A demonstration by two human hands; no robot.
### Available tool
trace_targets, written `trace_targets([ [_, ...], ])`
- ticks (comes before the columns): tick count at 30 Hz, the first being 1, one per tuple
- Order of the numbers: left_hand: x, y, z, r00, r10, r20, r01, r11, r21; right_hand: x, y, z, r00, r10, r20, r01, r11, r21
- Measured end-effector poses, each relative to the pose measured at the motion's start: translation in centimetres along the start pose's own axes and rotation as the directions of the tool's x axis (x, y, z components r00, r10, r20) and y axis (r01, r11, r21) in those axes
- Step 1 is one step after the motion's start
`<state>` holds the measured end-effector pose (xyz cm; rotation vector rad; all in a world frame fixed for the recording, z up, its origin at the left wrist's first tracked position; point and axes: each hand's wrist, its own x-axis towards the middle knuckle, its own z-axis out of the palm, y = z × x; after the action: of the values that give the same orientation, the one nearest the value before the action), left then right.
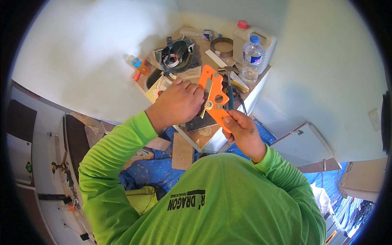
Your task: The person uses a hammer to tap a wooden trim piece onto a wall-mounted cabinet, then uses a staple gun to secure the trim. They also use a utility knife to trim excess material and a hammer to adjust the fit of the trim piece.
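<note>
An orange hand cutter (220,99) with finger-shaped notches, a round hole, a metal blade and a round metal pivot is held up in front of me. My right hand (245,132) is wrapped round its lower end. Against its left side, by the blade, rest the curled fingers of my left hand (179,102); the palm side of that hand is hidden. Just beyond the cutter, a hammer (230,87) lies on the cluttered worktop (204,136). A dark flat piece (200,122) is partly covered below the tool.
On the worktop stand a clear bottle (252,61) and a white jug (265,43). Also there are a dark helmet-like item (175,55), a brown tape roll (221,45) and a small orange-drink bottle (141,66). Wooden boards (182,151) and blue sheeting (159,169) lie lower down.
</note>
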<state>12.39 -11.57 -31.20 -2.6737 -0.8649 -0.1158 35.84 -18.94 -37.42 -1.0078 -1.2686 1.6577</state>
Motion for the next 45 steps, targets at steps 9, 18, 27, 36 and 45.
trace_targets([
  [9, -0.9, 0.5, -0.9, 0.970, -0.224, -0.093, 0.201, 0.958, -0.206, 0.5, 1.5, -0.2, 0.999, -0.030, 0.037, 0.026, 0.995, 0.096],
  [18, -0.7, 10.3, -17.8, 0.888, -0.280, -0.364, -0.361, 0.066, -0.930, -0.8, 0.6, -4.4, 1.000, 0.010, -0.005, -0.008, 0.937, 0.349],
  [27, 0.3, 9.8, -17.7, 0.899, -0.089, -0.429, -0.438, -0.217, -0.873, -1.6, -0.7, -6.0, 0.992, 0.037, -0.117, 0.013, 0.918, 0.397],
  [36, -1.5, 8.3, -18.1, 0.912, -0.010, -0.409, -0.400, -0.232, -0.887, -1.2, 0.9, -6.4, 0.960, -0.186, 0.212, -0.033, 0.673, 0.739],
  [45, 3.6, 3.2, -5.2, 0.758, -0.452, -0.471, -0.069, 0.662, -0.746, -1.3, 1.7, -6.0, 0.845, -0.313, 0.434, -0.286, 0.421, 0.861],
])
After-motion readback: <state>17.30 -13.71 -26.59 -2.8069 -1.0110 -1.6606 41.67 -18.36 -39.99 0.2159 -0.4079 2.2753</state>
